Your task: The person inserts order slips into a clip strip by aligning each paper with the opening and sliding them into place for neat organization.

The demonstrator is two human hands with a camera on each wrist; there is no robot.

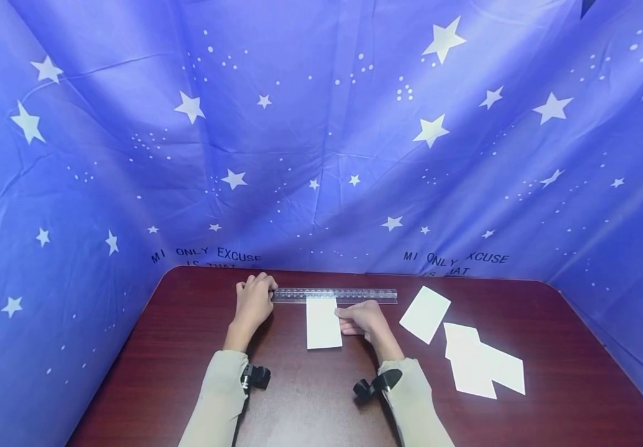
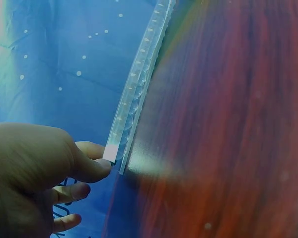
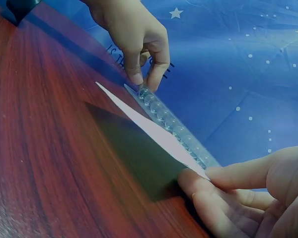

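Note:
A clear plastic ruler [image 1: 355,295] with a row of rounded shapes along it lies crosswise near the far side of the table. My left hand [image 1: 255,299] pinches its left end between thumb and forefinger; in the left wrist view the thumb presses on the tip of the ruler [image 2: 134,94]. Thumb and fingers of my right hand [image 1: 363,318] pinch a blank white card [image 1: 323,326] by its right edge. The right wrist view shows that card [image 3: 154,131] held above the tabletop, its shadow below and the ruler just beyond.
On the right lies a single white card [image 1: 425,314]. Beyond it, several overlapping white cards [image 1: 472,366] spread over the dark red wooden table [image 1: 170,372]. A blue star-printed curtain [image 1: 299,124] hangs close around the table's back and sides.

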